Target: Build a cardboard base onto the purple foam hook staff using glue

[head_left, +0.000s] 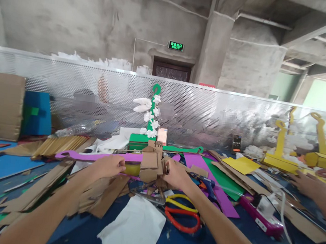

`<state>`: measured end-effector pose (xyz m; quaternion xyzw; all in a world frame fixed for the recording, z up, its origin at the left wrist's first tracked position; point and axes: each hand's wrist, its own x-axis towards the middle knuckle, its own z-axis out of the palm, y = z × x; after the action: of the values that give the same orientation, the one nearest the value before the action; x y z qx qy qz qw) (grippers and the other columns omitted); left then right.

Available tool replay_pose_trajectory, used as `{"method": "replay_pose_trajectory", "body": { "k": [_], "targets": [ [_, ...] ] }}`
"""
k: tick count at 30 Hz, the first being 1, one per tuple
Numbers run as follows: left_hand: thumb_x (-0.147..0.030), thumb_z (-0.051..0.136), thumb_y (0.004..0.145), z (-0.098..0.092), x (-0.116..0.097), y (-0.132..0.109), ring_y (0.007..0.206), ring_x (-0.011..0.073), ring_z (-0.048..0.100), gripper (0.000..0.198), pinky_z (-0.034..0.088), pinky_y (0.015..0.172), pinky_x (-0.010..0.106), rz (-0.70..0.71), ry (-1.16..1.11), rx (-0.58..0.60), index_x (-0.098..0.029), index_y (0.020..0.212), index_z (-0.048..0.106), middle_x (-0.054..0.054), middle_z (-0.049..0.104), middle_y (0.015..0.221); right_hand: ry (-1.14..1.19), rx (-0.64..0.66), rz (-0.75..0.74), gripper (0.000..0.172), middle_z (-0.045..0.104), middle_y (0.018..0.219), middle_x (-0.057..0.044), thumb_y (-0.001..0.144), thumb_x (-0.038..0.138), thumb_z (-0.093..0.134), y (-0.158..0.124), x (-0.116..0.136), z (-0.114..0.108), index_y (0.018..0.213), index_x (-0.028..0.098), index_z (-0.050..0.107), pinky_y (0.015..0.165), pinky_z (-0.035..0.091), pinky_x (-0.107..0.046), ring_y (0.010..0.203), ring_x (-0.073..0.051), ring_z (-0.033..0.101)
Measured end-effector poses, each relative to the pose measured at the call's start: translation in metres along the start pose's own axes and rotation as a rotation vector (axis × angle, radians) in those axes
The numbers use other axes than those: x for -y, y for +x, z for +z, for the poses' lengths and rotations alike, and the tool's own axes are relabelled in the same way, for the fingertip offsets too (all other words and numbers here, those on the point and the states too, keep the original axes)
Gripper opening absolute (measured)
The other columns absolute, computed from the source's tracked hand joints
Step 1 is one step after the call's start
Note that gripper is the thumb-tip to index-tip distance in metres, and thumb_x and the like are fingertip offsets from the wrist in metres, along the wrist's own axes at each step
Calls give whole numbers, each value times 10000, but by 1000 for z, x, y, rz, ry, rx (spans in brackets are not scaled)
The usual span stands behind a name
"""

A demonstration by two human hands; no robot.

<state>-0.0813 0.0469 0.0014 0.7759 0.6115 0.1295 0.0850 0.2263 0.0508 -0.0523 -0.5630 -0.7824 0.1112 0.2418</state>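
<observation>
A small brown cardboard box [149, 164] stands at the middle of the cluttered table. My left hand [113, 166] is just left of it, fingers curled beside a roll of yellowish tape [132, 169]; what they hold, if anything, is hidden. My right hand [173, 173] is at the box's right side with its fingers pinched together, and their contents are too small to make out. Behind my left hand lies a long purple strip [87, 155]. Past the box rises a green hooked piece with white flowers [153, 115] on a green base.
Red-and-yellow-handled scissors [182, 220] and white paper [135, 227] lie in front. A blue glue gun [209, 186], a purple power strip [261, 217] and cardboard strips are at right. Another person's hands [312, 186] work at far right. A perforated metal partition [118, 100] stands behind.
</observation>
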Motion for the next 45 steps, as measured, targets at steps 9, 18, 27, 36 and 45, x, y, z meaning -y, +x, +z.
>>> {"method": "replay_pose_trajectory", "body": {
  "k": [9,18,27,36,45],
  "targets": [
    [-332,607,802,4,4,2,671,254,666,130,391,625,308,17,45,17,-230,787,687,59,741,745,272,100,90,482,633,605,52,790,157,652,4,-5,-4,1238,155,473,555,432,-257,533,-186,643],
    [-495,531,911,-14,-27,-8,622,208,620,313,435,609,292,222,-252,-265,-223,790,626,29,676,707,786,-172,-34,486,558,728,79,858,388,657,-14,-9,-61,1250,195,445,474,475,-216,517,-101,564],
    [-590,601,902,14,-94,-32,368,96,481,428,327,369,233,340,-853,-30,-195,1057,653,35,710,816,882,82,-257,423,593,775,36,863,438,701,-39,43,-43,1183,222,528,530,550,-268,594,-136,616],
    [-620,634,863,25,-90,-28,366,76,418,456,274,390,220,378,-840,89,-164,871,642,-11,582,621,947,65,-137,368,609,640,0,733,512,768,-28,39,-28,728,179,612,551,518,-287,589,-154,597],
    [-510,599,904,31,-83,-26,403,95,470,376,304,416,217,345,-664,103,-205,734,458,-58,513,559,1017,38,-151,392,663,717,-19,728,546,797,-31,44,-34,797,185,663,539,500,-264,644,-163,613]
  ]
}}
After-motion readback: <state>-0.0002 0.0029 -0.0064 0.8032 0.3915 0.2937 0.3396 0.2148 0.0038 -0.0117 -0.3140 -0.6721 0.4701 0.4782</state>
